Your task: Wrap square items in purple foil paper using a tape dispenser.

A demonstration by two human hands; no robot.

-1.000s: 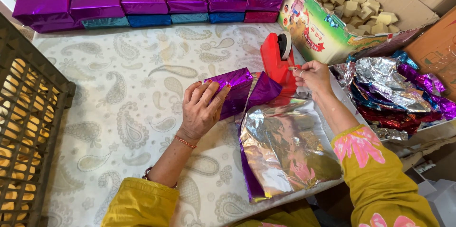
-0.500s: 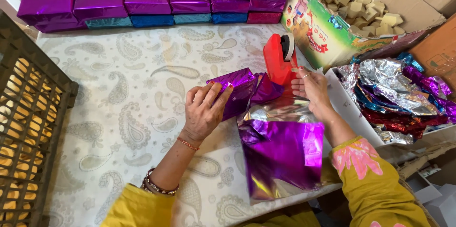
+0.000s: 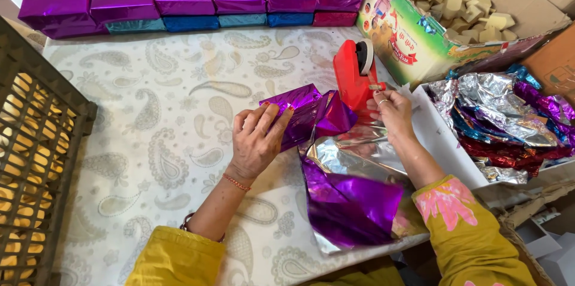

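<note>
My left hand point(image 3: 256, 142) lies flat with fingers spread on the purple-wrapped box point(image 3: 302, 112), pressing it to the table point(image 3: 150, 112). My right hand point(image 3: 392, 112) pinches a bit of tape at the red tape dispenser point(image 3: 354, 73) just beside the box. A loose purple foil sheet point(image 3: 353, 196) lies in front of me, hanging over the table's edge.

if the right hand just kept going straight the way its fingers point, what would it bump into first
Probably the red plastic tape dispenser: the right hand sits just below it, fingers aimed up and leftward at its base. They look nearly touching, though depth is hard to judge.
</note>
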